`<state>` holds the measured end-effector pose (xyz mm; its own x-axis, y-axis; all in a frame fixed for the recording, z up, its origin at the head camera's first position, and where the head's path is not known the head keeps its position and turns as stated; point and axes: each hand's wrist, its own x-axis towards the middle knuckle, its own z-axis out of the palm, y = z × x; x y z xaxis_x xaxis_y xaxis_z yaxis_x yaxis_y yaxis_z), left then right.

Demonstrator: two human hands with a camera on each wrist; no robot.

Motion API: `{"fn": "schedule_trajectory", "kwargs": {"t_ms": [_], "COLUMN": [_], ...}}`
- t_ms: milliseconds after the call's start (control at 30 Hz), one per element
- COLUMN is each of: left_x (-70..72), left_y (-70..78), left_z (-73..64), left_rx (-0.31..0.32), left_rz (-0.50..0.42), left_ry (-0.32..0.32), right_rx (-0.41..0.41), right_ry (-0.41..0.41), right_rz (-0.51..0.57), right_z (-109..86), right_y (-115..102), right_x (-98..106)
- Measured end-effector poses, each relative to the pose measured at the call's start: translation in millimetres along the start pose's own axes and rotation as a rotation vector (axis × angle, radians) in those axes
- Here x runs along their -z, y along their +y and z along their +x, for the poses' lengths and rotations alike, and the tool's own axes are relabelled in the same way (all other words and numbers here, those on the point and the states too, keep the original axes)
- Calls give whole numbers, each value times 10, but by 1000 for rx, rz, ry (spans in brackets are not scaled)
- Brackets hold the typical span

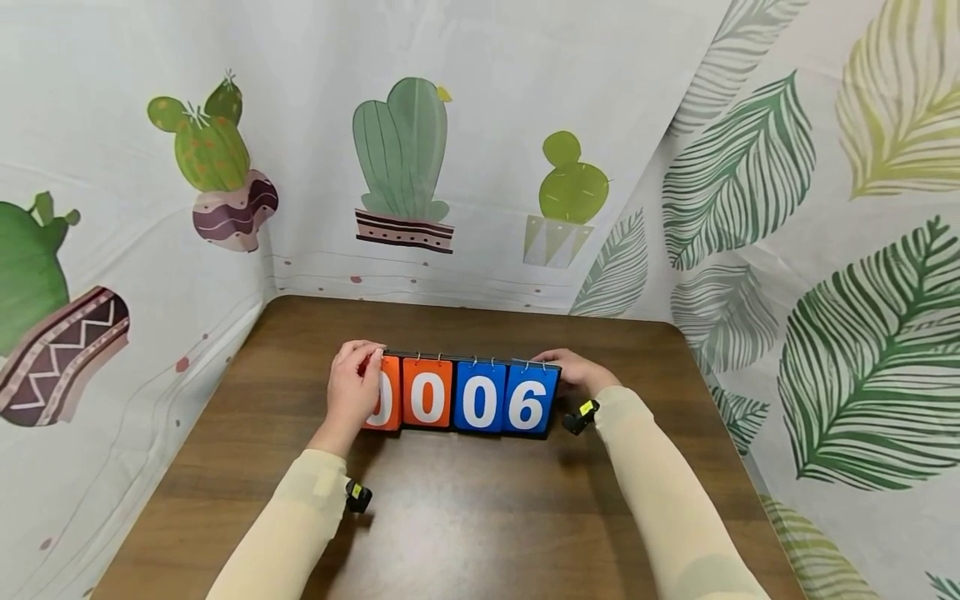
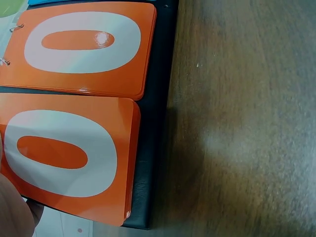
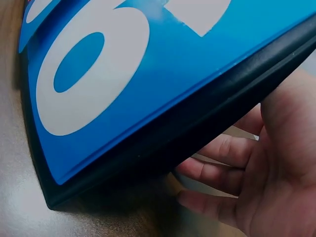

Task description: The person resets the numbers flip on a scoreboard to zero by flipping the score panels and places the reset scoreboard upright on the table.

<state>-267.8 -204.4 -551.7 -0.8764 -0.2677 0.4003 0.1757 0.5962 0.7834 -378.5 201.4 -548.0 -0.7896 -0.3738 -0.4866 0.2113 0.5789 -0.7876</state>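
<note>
A flip scoreboard (image 1: 453,429) leans back on the table, its ringed number cards showing two orange zeros, a blue zero and a blue 6 (image 1: 526,406). At its left end my left hand (image 1: 354,385) grips the top corner, with the thumb in front over the edge of the outer orange card (image 2: 69,153). My right hand (image 1: 573,369) holds the upper right corner from behind. In the right wrist view, its fingers (image 3: 222,150) curl behind the black backing (image 3: 148,153); the thumb tip is hidden by the board.
The brown wooden table (image 1: 450,517) extends in front of the board. Behind it hangs a white cloth (image 1: 315,167) printed with cacti, and a leaf-printed cloth (image 1: 750,167) hangs along the right side. Small black devices sit at both wrists.
</note>
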Motion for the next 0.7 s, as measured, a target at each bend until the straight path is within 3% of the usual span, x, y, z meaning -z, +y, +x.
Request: {"fn": "schedule_trajectory", "kwargs": {"t_ms": [300, 700], "left_x": [-13, -12], "left_y": [-8, -15], "left_z": [-5, -4], "left_rx": [8, 24], "left_rz": [-7, -1], "left_ry": [1, -11], "right_rx": [-26, 77], "right_ry": [12, 81], "right_rz": [-53, -205], "right_z": [-16, 19], "right_y": [-40, -65], "right_x": [13, 40]}}
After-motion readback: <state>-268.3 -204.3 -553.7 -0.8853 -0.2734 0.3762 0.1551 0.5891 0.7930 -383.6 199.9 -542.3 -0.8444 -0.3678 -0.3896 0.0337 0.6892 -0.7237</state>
